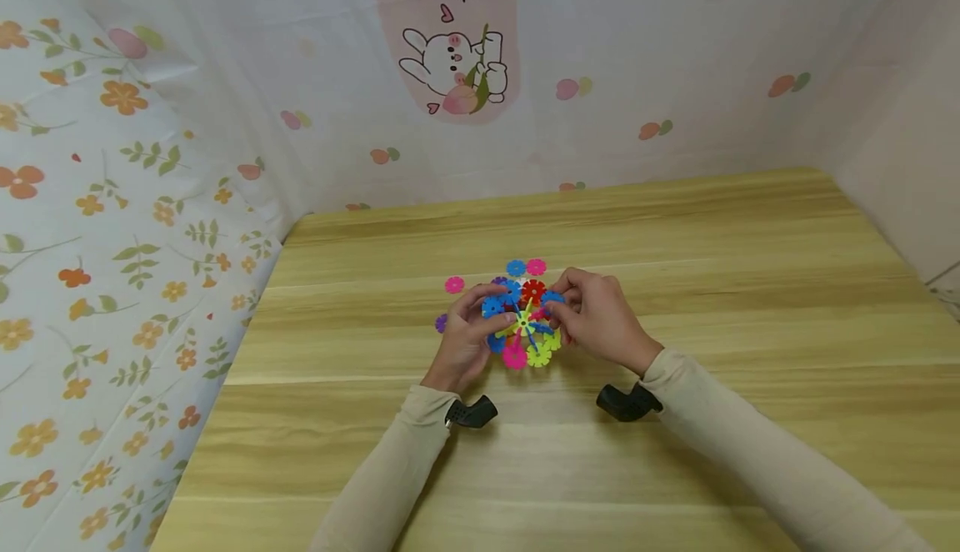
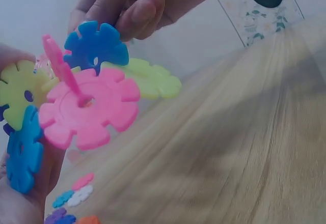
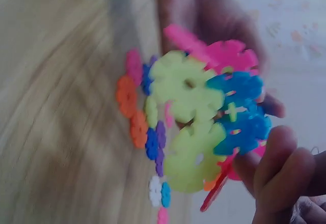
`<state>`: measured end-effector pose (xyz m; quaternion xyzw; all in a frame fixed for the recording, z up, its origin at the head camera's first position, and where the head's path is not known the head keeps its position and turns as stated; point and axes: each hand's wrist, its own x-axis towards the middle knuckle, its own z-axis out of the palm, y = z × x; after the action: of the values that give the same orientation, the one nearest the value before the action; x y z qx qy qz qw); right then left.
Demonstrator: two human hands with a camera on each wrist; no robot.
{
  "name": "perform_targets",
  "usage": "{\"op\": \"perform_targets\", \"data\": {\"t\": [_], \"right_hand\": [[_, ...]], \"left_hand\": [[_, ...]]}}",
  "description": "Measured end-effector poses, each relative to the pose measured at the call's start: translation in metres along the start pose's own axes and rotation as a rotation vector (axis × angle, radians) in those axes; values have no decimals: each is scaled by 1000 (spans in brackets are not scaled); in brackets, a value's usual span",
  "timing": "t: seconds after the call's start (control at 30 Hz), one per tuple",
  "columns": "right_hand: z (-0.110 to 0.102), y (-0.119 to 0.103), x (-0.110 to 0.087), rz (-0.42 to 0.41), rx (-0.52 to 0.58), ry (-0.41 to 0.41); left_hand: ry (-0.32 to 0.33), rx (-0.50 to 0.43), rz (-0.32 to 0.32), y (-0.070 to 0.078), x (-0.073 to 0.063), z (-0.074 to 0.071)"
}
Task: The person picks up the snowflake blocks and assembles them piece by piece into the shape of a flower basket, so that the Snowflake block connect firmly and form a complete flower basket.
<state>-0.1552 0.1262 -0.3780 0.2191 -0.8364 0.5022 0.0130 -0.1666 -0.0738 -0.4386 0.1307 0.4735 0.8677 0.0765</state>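
Note:
A cluster of interlocked snowflake discs (image 1: 538,355) is held above the table between both hands. It joins notched blue, pink, yellow-green and red pieces at angles. My left hand (image 1: 463,339) grips its left side, thumb across the front near a yellow-green disc (image 1: 523,324). On the right side, my right hand (image 1: 600,318) pinches a blue disc (image 1: 552,297) at the cluster's edge. The left wrist view has a pink disc (image 2: 109,117) closest, with a blue disc (image 2: 97,46) at the right fingertips. Fingers and discs hide the cluster's inner joints.
Loose discs lie on the wooden table (image 1: 637,469) behind and left of the cluster, including a pink disc (image 1: 454,284), a blue disc (image 1: 516,268) and, in the right wrist view, an orange disc (image 3: 126,96). A patterned cloth (image 1: 337,118) hangs behind the table.

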Motion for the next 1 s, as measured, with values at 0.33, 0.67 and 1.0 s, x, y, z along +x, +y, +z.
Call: {"op": "perform_targets", "data": {"t": [0.33, 0.67, 1.0], "right_hand": [[3, 12, 0, 80, 68, -63], [-6, 10, 15, 28, -26, -87], [-1, 17, 33, 25, -83, -138]], "left_hand": [[-5, 133, -14, 4, 0, -3], [25, 195, 61, 17, 6, -7], [-197, 450, -146, 32, 5, -30]]}}
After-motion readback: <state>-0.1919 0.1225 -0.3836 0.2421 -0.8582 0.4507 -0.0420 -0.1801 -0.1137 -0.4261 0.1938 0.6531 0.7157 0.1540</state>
